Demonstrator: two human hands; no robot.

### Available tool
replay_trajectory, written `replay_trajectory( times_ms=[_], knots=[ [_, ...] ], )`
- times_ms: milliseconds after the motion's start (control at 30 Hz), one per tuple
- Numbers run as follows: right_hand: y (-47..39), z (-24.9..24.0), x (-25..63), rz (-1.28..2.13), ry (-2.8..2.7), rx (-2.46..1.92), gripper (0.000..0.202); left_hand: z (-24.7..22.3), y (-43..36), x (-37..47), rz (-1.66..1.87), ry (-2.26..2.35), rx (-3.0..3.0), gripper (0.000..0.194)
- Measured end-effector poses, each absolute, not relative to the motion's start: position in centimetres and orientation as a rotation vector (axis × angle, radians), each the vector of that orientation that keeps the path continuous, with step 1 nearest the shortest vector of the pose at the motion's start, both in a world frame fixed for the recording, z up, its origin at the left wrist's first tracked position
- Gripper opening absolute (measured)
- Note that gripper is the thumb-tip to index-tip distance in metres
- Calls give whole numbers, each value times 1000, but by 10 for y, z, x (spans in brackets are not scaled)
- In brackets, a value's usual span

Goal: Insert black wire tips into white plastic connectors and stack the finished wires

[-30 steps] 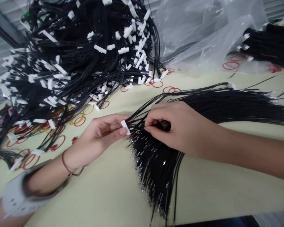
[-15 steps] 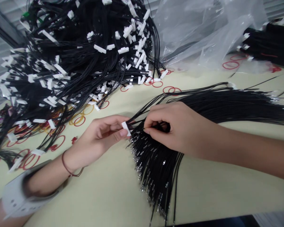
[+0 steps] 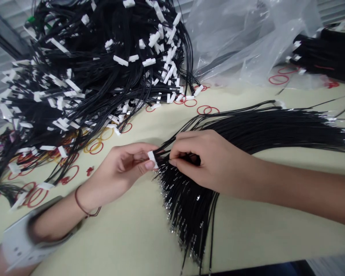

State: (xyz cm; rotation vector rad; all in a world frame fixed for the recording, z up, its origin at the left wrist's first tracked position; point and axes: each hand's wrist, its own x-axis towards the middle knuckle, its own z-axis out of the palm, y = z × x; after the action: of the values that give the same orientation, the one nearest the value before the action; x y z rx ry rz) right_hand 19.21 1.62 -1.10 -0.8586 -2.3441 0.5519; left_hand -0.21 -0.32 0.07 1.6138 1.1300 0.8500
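Observation:
Between the thumb and fingers of my left hand (image 3: 126, 168) is a white connector (image 3: 152, 158) with black wires running out of its right side. Just to the right, my right hand (image 3: 209, 161) is closed in a pinch over the black wire bundle (image 3: 186, 199); what lies between its fingertips is too small to make out. The bundle fans out below the right hand, its metal-tipped ends pointing down, and its other part curves off to the right.
A large pile of black wires with white connectors (image 3: 103, 73) fills the upper left. Red rubber bands (image 3: 207, 110) lie scattered on the pale table (image 3: 126, 234). Clear plastic bags (image 3: 235, 42) stand at the back, with more black wires (image 3: 327, 53) at the far right.
My right hand has shifted slightly left and down, closer to the white connector. The connector is tilted a little differently in my left hand, which stays in about the same place.

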Motion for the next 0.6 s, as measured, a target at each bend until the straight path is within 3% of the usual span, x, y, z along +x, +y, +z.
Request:
replay_trajectory(
  times_ms=[333, 500, 600],
  knots=[
    [16, -11, 194, 518, -2369, -804, 13, 7, -2, -5, 805, 1161, 1599, 22],
    [23, -5, 203, 342, -2429, -743, 16, 12, 1, -8, 908, 1134, 1581, 33],
    [25, -1, 207, 308, -2460, -703, 15, 14, 2, -12, 895, 1168, 1664, 21]
  ],
)
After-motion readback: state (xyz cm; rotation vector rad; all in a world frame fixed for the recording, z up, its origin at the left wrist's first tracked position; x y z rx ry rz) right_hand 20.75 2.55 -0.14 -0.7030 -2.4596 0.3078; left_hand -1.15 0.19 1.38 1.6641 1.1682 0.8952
